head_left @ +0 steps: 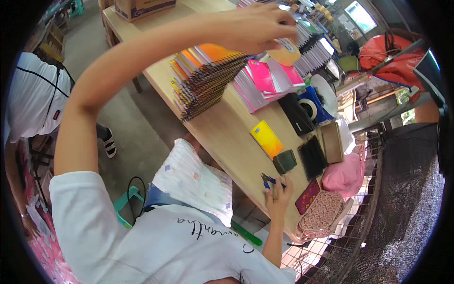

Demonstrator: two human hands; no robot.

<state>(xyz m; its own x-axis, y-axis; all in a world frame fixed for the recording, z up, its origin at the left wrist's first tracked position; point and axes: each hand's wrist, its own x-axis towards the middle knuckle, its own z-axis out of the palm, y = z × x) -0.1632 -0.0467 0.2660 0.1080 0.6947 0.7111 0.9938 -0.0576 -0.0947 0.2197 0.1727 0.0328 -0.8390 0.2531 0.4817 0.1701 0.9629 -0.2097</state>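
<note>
My left hand (262,28) reaches far across the table above the pink notebooks (269,78). Its fingers are bent and apart, close to a rounded tan-yellow piece (286,53); no held object shows. Near the table's front edge, my right hand (280,195) closes round a pair of small blue-handled pliers (268,180), jaws pointing away from me. Just beyond them lie a dark green case (284,162) and a yellow notebook (266,138). Below my left forearm stand several spiral-bound notebooks (208,85) with black coils and orange and yellow covers.
Black binding coils (312,157), a black box (296,113) and a tape roll (308,109) line the far side. A patterned pouch (321,215), a red floral case (308,196) and a pink bag (345,175) sit at right. Another person (38,97) is at left.
</note>
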